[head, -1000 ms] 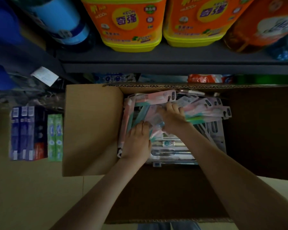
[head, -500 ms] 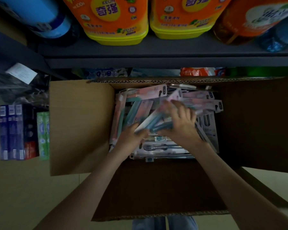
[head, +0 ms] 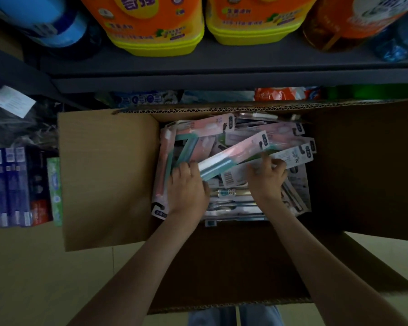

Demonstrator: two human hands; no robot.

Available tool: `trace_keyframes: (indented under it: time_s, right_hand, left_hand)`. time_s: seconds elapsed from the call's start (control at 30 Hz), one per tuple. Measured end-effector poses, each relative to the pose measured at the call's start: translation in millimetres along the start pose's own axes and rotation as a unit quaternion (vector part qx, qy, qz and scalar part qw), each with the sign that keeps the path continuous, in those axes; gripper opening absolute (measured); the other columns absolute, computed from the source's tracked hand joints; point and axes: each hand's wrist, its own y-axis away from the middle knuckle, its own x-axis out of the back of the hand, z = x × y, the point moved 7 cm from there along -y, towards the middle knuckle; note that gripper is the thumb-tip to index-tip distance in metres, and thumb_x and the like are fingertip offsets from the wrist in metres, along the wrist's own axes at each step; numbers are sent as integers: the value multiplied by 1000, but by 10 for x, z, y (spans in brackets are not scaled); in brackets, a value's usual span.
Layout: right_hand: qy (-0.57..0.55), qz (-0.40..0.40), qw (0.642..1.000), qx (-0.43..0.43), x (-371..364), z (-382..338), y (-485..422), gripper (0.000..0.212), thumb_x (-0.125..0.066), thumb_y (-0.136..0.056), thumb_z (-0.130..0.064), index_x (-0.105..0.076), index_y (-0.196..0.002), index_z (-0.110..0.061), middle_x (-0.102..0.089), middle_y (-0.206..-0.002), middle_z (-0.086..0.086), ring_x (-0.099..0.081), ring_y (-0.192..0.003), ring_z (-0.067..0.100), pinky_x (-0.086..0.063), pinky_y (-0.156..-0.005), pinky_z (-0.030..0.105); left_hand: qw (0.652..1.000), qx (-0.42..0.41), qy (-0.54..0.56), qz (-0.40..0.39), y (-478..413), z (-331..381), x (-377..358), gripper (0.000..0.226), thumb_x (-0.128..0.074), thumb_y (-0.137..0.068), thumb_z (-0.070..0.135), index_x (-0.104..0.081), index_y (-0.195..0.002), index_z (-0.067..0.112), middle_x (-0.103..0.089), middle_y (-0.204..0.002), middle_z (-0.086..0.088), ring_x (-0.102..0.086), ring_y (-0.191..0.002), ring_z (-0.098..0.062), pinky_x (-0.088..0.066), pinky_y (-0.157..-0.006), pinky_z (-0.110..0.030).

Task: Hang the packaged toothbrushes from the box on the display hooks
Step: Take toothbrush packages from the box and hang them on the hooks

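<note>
Left hand [head: 187,187]: curling fingers round the near end of a pink-and-teal toothbrush pack [head: 233,156], holding it slanted over the heap.
Right hand [head: 266,176]: curling fingers at that pack's lower edge; cannot tell whether gripping.
Other toothbrush packs [head: 280,132]: lying heaped inside the open cardboard box [head: 108,180].
Surroundings: toothpaste cartons [head: 14,184] lying left of the box; orange detergent jugs [head: 156,27] standing on the shelf beyond.

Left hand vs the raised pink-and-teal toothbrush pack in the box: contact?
Touching. The head view shows the left hand holding the lower end of the toothbrush pack; the pack's teal end meets its fingers with no gap.
</note>
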Motion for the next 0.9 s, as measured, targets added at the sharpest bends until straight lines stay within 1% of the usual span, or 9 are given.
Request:
trace_keyframes:
  time_s: [0.13, 0.23, 0.37, 0.43, 0.5, 0.57, 0.63, 0.7, 0.9]
  right_hand:
    - [-87, 70, 988, -108, 89, 139, -28, 45, -60, -92, -29, -43, -127, -6, -25, -139, 18, -25, -128, 33, -27, -106, 38]
    - [-176, 86, 969, -154, 114, 255, 16, 51, -67, -88, -22, -42, -127, -3, -29, -136, 14, -36, -120, 28, -35, -93, 30]
    - [-330, 78, 929, -146, 123, 341, 134, 43, -58, -83, 10, -35, -105, -18, -40, -117, 7, -49, -101, 18, -46, -77, 25]
    - [-389, 54, 907, -154, 106, 386, 200, 50, -54, -86, 13, -30, -112, -23, -43, -118, 5, -52, -100, 13, -48, -74, 20]
    - [-428, 23, 885, -180, 42, 437, 255, 45, -49, -94, 6, -34, -120, -27, -49, -118, 2, -56, -105, 16, -52, -82, 28]
    - [-355, -5, 919, -172, -4, 456, 268, 49, -45, -96, 2, -34, -133, -28, -51, -127, 1, -54, -117, 21, -50, -87, 33]
    - [-169, -13, 971, -169, -1, 500, 254, 58, -42, -95, 2, -27, -146, -20, -42, -143, 8, -44, -129, 28, -45, -97, 37]
    - [-63, 5, 985, -161, 19, 502, 221, 56, -39, -96, -3, -25, -149, -13, -31, -150, 16, -34, -135, 34, -37, -106, 46]
    - [-28, 1, 998, -56, -121, 83, 131, 64, -54, -93, -34, -30, -143, 0, -30, -146, 18, -28, -134, 33, -25, -110, 42]
  left_hand:
    - [991, -91, -98, 10, -97, 194, -150, 70, -60, -91, 29, -25, -149, 11, -33, -149, -11, -30, -137, -29, -19, -116, -47]
    - [988, -129, -75, -33, -191, 278, -277, 62, -56, -94, 23, -28, -147, 9, -38, -145, -10, -37, -132, -27, -28, -112, -40]
    - [993, -106, -36, -47, -327, 273, -252, 58, -55, -95, 29, -31, -145, 10, -43, -138, -10, -41, -126, -26, -37, -102, -37]
    - [995, -81, -2, -55, -376, 246, -233, 58, -56, -94, 37, -36, -142, 11, -43, -136, -9, -40, -125, -25, -36, -102, -37]
    - [995, -70, 17, -64, -398, 238, -230, 56, -51, -95, 44, -39, -139, 12, -43, -134, -9, -39, -124, -25, -36, -102, -37]
    - [995, -65, 15, -69, -394, 233, -247, 55, -43, -97, 48, -39, -138, 11, -42, -134, -9, -38, -123, -25, -35, -102, -37]
    - [996, -65, -2, -64, -379, 228, -259, 54, -39, -99, 47, -38, -139, 10, -41, -135, -10, -37, -124, -26, -34, -103, -37]
    - [996, -65, -12, -58, -362, 213, -268, 52, -41, -99, 44, -40, -138, 10, -40, -135, -10, -36, -123, -26, -33, -103, -37]
    - [998, -52, -29, -33, -301, 199, -249, 50, -52, -96, 40, -44, -134, 9, -43, -133, -12, -41, -122, -27, -39, -98, -36]
